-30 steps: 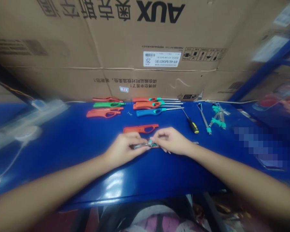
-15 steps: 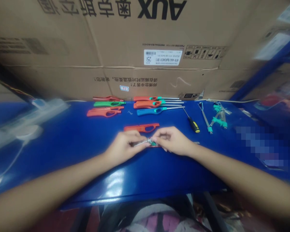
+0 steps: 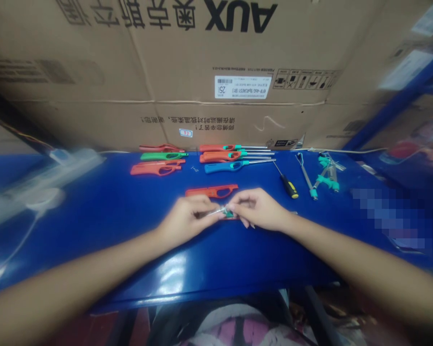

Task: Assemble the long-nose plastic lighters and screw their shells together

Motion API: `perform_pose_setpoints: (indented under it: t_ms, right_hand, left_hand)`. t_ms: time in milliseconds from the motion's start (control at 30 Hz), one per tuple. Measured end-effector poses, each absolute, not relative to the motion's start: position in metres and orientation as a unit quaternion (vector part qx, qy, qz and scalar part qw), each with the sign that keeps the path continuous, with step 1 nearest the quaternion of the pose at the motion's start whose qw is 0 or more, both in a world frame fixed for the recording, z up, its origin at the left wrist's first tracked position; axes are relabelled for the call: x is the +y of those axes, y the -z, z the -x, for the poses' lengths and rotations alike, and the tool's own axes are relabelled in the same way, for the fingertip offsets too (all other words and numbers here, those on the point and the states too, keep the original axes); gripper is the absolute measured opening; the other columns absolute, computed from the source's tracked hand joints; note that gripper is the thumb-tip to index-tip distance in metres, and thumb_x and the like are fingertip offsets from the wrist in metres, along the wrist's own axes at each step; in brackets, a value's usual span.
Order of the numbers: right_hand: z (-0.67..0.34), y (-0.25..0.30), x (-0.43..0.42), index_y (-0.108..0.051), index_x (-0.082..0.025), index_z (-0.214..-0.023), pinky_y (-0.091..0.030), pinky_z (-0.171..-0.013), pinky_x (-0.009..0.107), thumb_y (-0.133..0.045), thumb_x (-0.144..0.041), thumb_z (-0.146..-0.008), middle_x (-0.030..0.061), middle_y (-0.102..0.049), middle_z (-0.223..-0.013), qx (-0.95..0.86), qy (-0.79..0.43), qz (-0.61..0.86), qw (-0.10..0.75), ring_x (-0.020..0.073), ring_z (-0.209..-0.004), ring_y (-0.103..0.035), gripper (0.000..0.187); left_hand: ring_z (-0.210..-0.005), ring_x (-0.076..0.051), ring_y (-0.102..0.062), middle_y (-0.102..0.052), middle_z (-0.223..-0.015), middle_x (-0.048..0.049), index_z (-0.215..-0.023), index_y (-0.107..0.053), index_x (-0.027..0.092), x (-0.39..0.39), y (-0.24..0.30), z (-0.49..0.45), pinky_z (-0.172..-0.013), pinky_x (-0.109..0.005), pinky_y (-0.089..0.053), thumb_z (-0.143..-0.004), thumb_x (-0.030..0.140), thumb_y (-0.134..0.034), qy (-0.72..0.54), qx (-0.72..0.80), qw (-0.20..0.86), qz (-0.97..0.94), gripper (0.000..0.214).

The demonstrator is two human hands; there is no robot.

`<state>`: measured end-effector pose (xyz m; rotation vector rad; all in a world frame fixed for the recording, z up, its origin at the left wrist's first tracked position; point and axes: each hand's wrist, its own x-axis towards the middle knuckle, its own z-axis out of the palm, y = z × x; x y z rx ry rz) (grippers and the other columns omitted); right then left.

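Above the blue table, my left hand point(image 3: 189, 216) is closed in a pinch on a slim, clear-silvery lighter part point(image 3: 216, 211). The fingertips of my right hand point(image 3: 254, 207) close on the right end of this same part, where they hide most of it. Below that end, a teal piece point(image 3: 228, 214) shows between the hands, over the edge of a red shell half that is mostly covered. Just behind my fingers lies an orange-red lighter shell half point(image 3: 216, 191) with a trigger loop.
Shell halves, one a green shell point(image 3: 164, 155), lie at back left. Beside them are lighters with metal barrels, including a blue lighter point(image 3: 226, 166). A screwdriver point(image 3: 289, 186) and teal-ended lighter parts point(image 3: 326, 179) lie right. A cardboard box point(image 3: 180, 81) stands behind; a power strip point(image 3: 68, 168) lies left.
My hands stay nearly in place. The lighter part has tilted or shifted slightly between my fingertips, and the right hand's lower fingers have moved a little. Nothing else on the table has moved.
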<state>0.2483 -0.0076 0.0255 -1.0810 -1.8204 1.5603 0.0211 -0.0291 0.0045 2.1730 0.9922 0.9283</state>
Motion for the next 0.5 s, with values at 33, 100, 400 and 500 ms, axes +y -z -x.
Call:
perform_pose_setpoints:
  t_ms: [33,100,400,500]
  right_hand:
    - [-0.2482,-0.0261,-0.0074,-0.066,-0.013,-0.081,-0.041,-0.039,0.018,-0.070,-0.041,-0.084,-0.0042,-0.057,-0.052,-0.667,-0.576,0.402,0.249,0.0063,-0.040,-0.050,0.028]
    - [-0.2480,-0.0273,-0.0074,-0.066,-0.013,-0.082,-0.041,-0.038,0.017,-0.069,-0.038,-0.085,-0.0046,-0.057,-0.050,-0.661,-0.579,0.409,0.246,0.0064,-0.039,-0.049,0.026]
    - [-0.2485,-0.0249,-0.0082,-0.068,-0.013,-0.086,-0.041,-0.040,0.017,-0.069,-0.039,-0.085,-0.0054,-0.056,-0.051,-0.675,-0.566,0.387,0.273,0.0054,-0.040,-0.048,0.026]
    - [-0.2502,-0.0218,-0.0068,-0.068,-0.013,-0.088,-0.043,-0.039,0.017,-0.069,-0.039,-0.085,-0.0040,-0.058,-0.055,-0.675,-0.565,0.391,0.268,0.0060,-0.042,-0.050,0.027]
  left_hand:
    - [-0.072,-0.013,-0.065,-0.071,-0.083,-0.0028,-0.106,-0.080,0.022,-0.0292,-0.0049,-0.0213,-0.065,-0.023,-0.049,-0.092,0.028,-0.070,-0.347,0.372,0.283,-0.813,0.018]
    - [-0.071,-0.013,-0.065,-0.071,-0.082,-0.0028,-0.105,-0.080,0.022,-0.0294,-0.0057,-0.0216,-0.065,-0.023,-0.048,-0.091,0.028,-0.070,-0.347,0.374,0.280,-0.813,0.018]
    - [-0.068,-0.012,-0.064,-0.071,-0.080,-0.0024,-0.102,-0.080,0.022,-0.0301,-0.0059,-0.0218,-0.063,-0.022,-0.048,-0.091,0.029,-0.071,-0.355,0.377,0.273,-0.811,0.016]
    - [-0.068,-0.013,-0.065,-0.072,-0.080,-0.0027,-0.101,-0.081,0.021,-0.0300,-0.0052,-0.0222,-0.063,-0.023,-0.048,-0.090,0.029,-0.072,-0.358,0.378,0.271,-0.810,0.016]
